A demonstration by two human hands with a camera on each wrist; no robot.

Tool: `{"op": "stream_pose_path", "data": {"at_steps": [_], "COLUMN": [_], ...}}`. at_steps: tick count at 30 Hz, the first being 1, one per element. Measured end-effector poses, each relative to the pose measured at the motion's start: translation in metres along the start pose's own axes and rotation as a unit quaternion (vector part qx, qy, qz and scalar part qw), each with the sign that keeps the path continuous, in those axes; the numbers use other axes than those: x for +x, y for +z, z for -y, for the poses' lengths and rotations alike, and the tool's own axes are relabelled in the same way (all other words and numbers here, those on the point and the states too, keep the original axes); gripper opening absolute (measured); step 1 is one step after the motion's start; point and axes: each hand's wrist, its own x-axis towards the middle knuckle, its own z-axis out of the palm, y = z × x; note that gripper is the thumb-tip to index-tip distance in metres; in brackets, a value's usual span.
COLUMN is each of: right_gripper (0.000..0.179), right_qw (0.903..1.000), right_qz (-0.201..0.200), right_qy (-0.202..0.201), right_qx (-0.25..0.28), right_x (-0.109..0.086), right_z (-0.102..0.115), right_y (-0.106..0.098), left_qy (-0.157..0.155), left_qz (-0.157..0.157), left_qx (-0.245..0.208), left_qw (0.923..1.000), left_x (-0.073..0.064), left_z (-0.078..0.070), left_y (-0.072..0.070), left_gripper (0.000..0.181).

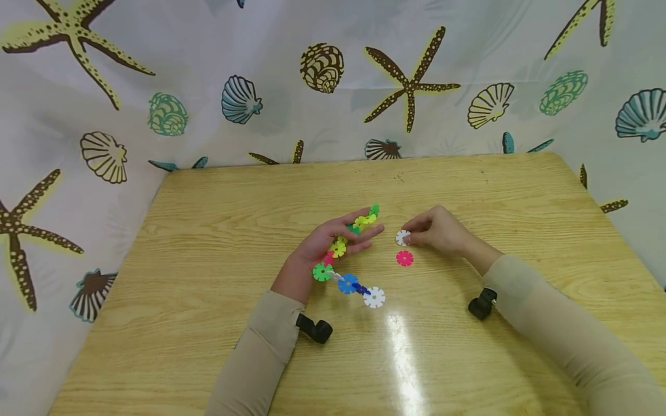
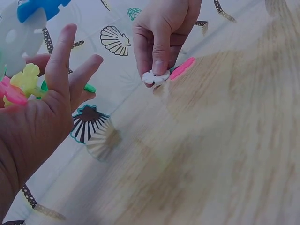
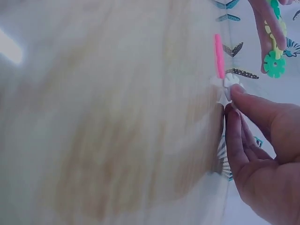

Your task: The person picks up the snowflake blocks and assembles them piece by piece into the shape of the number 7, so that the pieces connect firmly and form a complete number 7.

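My left hand holds a chain of interlocking notched plastic discs above the table. Green, yellow, pink, blue and white discs make up the chain, which runs across the fingers and hangs out past the wrist, ending in a white disc. Some of those fingers stretch out in the left wrist view, where part of the chain is hidden behind the hand. Between thumb and fingers, my right hand pinches a loose white notched disc low over the tabletop. Just beside it lies a pink notched disc.
Both hands work over a wood-grain table. A white cloth printed with shells and starfish hangs along its back and sides. Each sleeve carries a small black wrist camera, the left one and the right one.
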Motion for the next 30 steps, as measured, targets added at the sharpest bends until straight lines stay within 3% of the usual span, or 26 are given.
{"op": "stream_pose_path", "data": {"at_steps": [5, 14, 30], "right_gripper": [0.022, 0.027, 0.031], "right_qw": [0.9999, 0.9938, 0.9862], "right_qz": [-0.006, 0.006, -0.026], "right_qy": [-0.01, 0.018, 0.041], "right_qx": [0.012, 0.109, 0.158], "right_x": [0.001, 0.004, 0.011], "right_z": [0.0, 0.001, 0.007], "right_y": [-0.002, -0.002, -0.001], "left_qy": [-0.004, -0.007, -0.02], "left_qz": [-0.003, 0.0, -0.015], "left_qx": [0.011, 0.029, 0.02], "left_qw": [0.9999, 0.9996, 0.9995], "left_x": [0.0, 0.0, 0.002], "left_z": [0.0, 0.0, 0.0], "left_y": [0.0, -0.001, 0.003], "left_gripper": [0.064, 0.063, 0.063]}}
